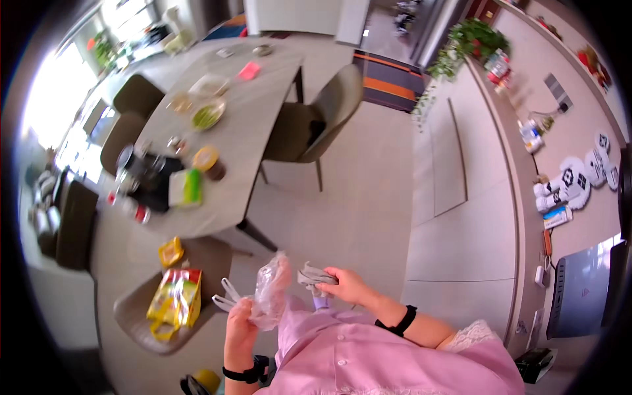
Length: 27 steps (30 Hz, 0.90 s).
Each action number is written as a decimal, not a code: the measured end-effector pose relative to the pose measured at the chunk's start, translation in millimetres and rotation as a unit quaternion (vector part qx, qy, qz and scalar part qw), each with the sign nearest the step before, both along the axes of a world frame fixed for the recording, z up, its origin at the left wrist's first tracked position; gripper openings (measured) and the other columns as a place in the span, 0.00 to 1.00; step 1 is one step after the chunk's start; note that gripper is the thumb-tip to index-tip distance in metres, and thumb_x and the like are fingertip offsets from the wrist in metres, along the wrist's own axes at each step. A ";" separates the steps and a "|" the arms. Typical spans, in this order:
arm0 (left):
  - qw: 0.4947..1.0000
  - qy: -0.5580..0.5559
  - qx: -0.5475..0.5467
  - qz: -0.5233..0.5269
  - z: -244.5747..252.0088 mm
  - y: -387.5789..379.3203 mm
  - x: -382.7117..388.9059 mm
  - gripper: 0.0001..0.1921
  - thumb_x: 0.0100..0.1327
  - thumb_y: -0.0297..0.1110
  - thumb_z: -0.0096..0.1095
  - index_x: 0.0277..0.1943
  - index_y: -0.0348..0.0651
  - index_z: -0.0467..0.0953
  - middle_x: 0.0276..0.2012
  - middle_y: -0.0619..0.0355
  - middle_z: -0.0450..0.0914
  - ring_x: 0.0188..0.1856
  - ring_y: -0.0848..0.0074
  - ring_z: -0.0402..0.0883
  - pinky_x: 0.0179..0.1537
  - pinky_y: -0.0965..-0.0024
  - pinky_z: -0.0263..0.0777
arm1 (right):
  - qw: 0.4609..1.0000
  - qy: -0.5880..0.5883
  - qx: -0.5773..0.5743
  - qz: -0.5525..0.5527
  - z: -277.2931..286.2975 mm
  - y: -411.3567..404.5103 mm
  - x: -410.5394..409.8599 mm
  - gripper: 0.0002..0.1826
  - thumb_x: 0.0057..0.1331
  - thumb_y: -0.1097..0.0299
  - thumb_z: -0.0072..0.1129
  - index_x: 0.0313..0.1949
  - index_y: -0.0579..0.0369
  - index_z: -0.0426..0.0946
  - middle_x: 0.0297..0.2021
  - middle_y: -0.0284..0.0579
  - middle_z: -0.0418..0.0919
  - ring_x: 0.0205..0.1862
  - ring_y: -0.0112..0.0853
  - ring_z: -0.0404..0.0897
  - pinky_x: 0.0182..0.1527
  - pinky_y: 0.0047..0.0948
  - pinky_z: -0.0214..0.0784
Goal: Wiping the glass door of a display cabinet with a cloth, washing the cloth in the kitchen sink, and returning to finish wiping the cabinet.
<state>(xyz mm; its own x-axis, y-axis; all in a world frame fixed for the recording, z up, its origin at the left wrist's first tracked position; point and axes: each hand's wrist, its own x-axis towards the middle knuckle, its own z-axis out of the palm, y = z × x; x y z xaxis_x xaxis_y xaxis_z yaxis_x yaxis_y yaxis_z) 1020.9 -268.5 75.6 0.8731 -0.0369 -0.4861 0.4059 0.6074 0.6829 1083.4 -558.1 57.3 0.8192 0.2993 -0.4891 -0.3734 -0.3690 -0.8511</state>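
My left hand [242,316] is closed around a crumpled clear plastic bag [270,294], which stands up from the fist; its pale handle loops [227,296] stick out on the left. Just right of it, my right hand [343,285] holds a crumpled grey cloth [313,274] between thumb and fingers. The bag and the cloth are apart. Both hands are in front of the pink shirt, over the floor. Whether the grey thing is fabric or soft paper is hard to tell.
The dining table [247,123] bears bowls, a jar and a green-and-white pack. Near its corner, a chair [128,316] holds a yellow bag [175,301]. Another chair [340,103] stands at the table's right side. A long white cabinet [459,237] runs along the right, with a laptop [580,291] on top.
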 end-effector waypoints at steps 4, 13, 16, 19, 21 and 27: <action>0.997 -0.006 -0.043 -0.062 24.5 -98.0 113.3 0.09 0.71 0.33 0.52 0.46 0.36 0.74 0.41 0.58 0.78 0.44 0.74 0.78 0.48 0.68 0.73 | 0.989 -0.021 0.063 -0.129 -24.6 -79.3 46.8 0.23 0.64 0.64 0.63 0.54 0.64 0.73 0.37 0.36 0.80 0.35 0.21 0.76 0.37 0.23 0.69; 0.981 0.023 -0.097 -0.166 18.4 -290.5 346.4 0.13 0.72 0.37 0.51 0.50 0.35 0.73 0.46 0.53 0.79 0.48 0.67 0.79 0.52 0.63 0.72 | 0.943 -0.036 0.071 -0.323 -9.8 -264.4 198.4 0.18 0.62 0.63 0.64 0.47 0.61 0.77 0.31 0.35 0.79 0.30 0.20 0.74 0.33 0.23 0.67; 0.972 0.036 -0.109 -0.207 19.6 -353.0 426.0 0.15 0.73 0.35 0.49 0.55 0.33 0.71 0.49 0.53 0.78 0.50 0.67 0.78 0.54 0.63 0.71 | 0.917 -0.034 0.009 -0.397 17.7 -326.2 237.8 0.15 0.63 0.63 0.63 0.44 0.60 0.78 0.30 0.33 0.79 0.30 0.20 0.74 0.32 0.22 0.66; 0.964 0.047 -0.101 -0.242 8.3 -411.3 498.6 0.16 0.74 0.34 0.47 0.57 0.32 0.70 0.52 0.53 0.77 0.52 0.68 0.77 0.56 0.64 0.69 | 0.877 0.004 0.021 -0.481 18.5 -372.7 274.5 0.14 0.63 0.63 0.62 0.42 0.60 0.78 0.28 0.32 0.77 0.29 0.20 0.72 0.32 0.22 0.65; 0.958 0.046 -0.123 -0.255 18.8 -452.5 549.0 0.16 0.75 0.35 0.46 0.57 0.33 0.70 0.52 0.53 0.77 0.53 0.68 0.76 0.57 0.63 0.69 | 0.863 -0.009 0.036 -0.504 16.7 -404.5 303.9 0.13 0.63 0.63 0.62 0.40 0.60 0.77 0.27 0.31 0.76 0.27 0.19 0.70 0.31 0.21 0.63; 0.965 0.030 -0.133 -0.223 24.2 -570.4 691.5 0.16 0.76 0.39 0.43 0.55 0.35 0.68 0.52 0.52 0.75 0.54 0.65 0.75 0.59 0.58 0.68 | 0.863 -0.010 0.053 -0.503 -23.8 -532.6 450.9 0.13 0.63 0.63 0.62 0.39 0.61 0.77 0.27 0.32 0.76 0.26 0.18 0.70 0.30 0.20 0.64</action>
<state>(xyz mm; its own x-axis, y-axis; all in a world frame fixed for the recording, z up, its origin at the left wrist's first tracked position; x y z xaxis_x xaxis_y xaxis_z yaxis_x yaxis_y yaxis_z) 1712.4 -838.8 99.8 0.7117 -0.5331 -0.4575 0.7019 0.5127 0.4944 1534.3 -1090.7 33.6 0.6986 -0.5257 -0.4853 -0.4444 0.2128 -0.8702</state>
